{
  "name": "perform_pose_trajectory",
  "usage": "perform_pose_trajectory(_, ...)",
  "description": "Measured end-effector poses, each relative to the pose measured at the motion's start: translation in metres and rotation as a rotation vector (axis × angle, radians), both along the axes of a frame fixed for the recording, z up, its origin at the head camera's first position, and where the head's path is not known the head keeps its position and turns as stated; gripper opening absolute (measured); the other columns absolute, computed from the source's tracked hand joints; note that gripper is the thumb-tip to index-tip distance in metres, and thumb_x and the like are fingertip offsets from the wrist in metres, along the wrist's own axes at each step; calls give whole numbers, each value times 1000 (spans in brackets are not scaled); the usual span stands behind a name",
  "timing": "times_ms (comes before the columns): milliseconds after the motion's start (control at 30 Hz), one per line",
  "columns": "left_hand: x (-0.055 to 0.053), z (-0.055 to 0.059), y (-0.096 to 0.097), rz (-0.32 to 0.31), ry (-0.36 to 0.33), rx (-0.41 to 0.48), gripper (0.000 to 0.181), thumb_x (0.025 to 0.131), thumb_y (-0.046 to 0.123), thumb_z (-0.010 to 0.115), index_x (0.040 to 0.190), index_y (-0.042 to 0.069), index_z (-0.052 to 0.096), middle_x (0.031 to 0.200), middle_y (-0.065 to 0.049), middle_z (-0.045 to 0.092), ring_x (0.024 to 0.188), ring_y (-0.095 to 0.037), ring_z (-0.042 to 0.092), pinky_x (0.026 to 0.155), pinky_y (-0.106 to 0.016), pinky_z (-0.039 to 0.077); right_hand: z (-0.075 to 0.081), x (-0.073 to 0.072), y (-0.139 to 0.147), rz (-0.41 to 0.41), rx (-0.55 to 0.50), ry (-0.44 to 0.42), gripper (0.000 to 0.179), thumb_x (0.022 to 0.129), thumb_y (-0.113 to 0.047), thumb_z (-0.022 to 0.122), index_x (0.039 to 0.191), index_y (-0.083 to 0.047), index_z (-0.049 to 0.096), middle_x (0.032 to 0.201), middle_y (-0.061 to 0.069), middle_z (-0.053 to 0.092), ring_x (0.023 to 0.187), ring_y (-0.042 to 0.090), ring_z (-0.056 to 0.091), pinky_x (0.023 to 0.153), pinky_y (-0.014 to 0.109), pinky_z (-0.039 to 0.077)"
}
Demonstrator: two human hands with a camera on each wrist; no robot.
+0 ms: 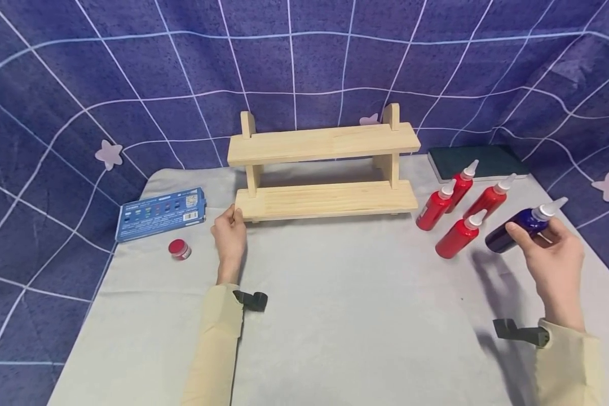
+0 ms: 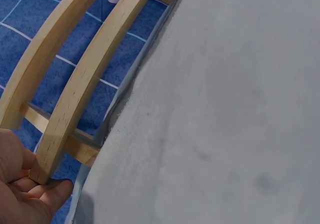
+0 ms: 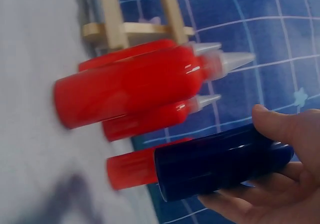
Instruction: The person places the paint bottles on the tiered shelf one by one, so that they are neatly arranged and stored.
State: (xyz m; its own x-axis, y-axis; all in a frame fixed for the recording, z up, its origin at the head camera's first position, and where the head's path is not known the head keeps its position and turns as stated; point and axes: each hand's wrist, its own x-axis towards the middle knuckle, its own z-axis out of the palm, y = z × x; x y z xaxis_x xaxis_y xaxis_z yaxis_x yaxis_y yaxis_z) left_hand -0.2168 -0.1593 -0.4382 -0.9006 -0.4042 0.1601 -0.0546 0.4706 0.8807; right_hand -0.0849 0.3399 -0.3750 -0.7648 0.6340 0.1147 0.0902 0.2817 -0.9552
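Observation:
My left hand (image 1: pixel 229 237) grips the left end of the lower board of a two-tier wooden shelf (image 1: pixel 330 200). In the left wrist view, thumb and fingers pinch that board's end. On the right, my right hand (image 1: pixel 558 259) holds a dark blue squeeze bottle (image 1: pixel 517 230) with a pointed clear nozzle, tilted, its shadow falling on the cloth. Several red squeeze bottles (image 1: pixel 457 238) of the same shape stand just left of it. In the right wrist view the blue bottle (image 3: pixel 220 161) overlaps one red bottle (image 3: pixel 132 169), thumb on one side and fingers round the other.
A blue printed box (image 1: pixel 161 214) lies at the table's left, with a small red-lidded jar (image 1: pixel 180 249) in front of it. Behind the red bottles lies a dark green flat book-like item (image 1: pixel 479 162). A blue gridded curtain (image 1: pixel 304 62) hangs behind the white-covered table (image 1: pixel 355 316).

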Motion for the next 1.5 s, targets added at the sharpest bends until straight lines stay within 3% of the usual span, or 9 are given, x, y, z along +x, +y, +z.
perform_pose_trajectory(167, 0, 0, 0, 4, -8, 5, 34, 101, 19, 52, 131, 5, 61, 122, -18, 65, 110, -30, 64, 92, -45, 50, 18, 1, -7, -22, -7, 16, 28, 81, -5, 77, 103, -20, 67, 78, -25, 66, 72, -10, 63, 69, 4, 45)
perform_pose_trajectory(367, 2, 1, 0, -2, -11, 10, 34, 101, 19, 52, 130, 6, 62, 118, -18, 67, 103, -30, 65, 85, -46, 50, 35, 1, -12, -35, -40, 79, 27, 79, -2, 78, 100, -17, 68, 79, -21, 68, 73, -8, 64, 71, 5, 44)
perform_pose_trajectory(600, 3, 2, 0, -5, -16, 9, 34, 102, 19, 51, 132, 6, 61, 121, -17, 66, 108, -30, 63, 88, -47, 50, 53, 1, -18, -20, 80, 177, 28, 80, 1, 76, 99, -18, 69, 81, -20, 68, 71, -6, 64, 72, 8, 44)
perform_pose_trajectory(700, 4, 3, -1, -6, -14, 11, 34, 102, 19, 51, 131, 6, 61, 121, -18, 66, 109, -30, 64, 88, -47, 50, 59, 0, -23, 17, 59, 251, 29, 79, 5, 75, 100, -15, 70, 82, -15, 69, 71, -2, 64, 72, 8, 46)
perform_pose_trajectory(833, 3, 3, -1, -6, -11, 11, 35, 102, 20, 51, 132, 5, 60, 122, -18, 65, 108, -30, 64, 88, -47, 50, 63, -4, -31, 104, -74, 402, 31, 76, 13, 74, 101, -5, 72, 82, -4, 71, 70, 4, 66, 72, 10, 49)
perform_pose_trajectory(933, 3, 2, 0, -3, -13, 8, 35, 101, 20, 52, 132, 4, 59, 121, -18, 65, 105, -29, 65, 86, -46, 51, 66, -7, -36, 146, -135, 465, 32, 74, 16, 74, 101, -1, 72, 81, -1, 71, 68, 6, 66, 71, 11, 49)
perform_pose_trajectory(1167, 2, 1, 1, -6, -19, 0, 35, 102, 19, 51, 133, 5, 60, 122, -17, 65, 104, -26, 64, 86, -46, 50, 75, -13, -43, 157, -91, 466, 35, 74, 15, 74, 105, 0, 71, 84, -1, 72, 70, 5, 66, 72, 11, 49)
perform_pose_trajectory(1300, 3, 1, 1, -12, -19, -6, 35, 102, 19, 50, 133, 5, 59, 120, -17, 67, 93, -25, 64, 75, -41, 50, 80, -14, -45, 141, 18, 419, 35, 76, 13, 74, 108, -1, 71, 88, -3, 71, 72, 4, 65, 74, 11, 48)
perform_pose_trajectory(1500, 3, 1, 0, 2, -11, -16, 35, 102, 18, 51, 133, 5, 59, 109, -17, 71, 78, -23, 62, 63, -33, 43, 86, -17, -53, 177, -11, 437, 40, 75, 13, 75, 113, 0, 70, 94, 0, 70, 78, 6, 66, 77, 10, 49)
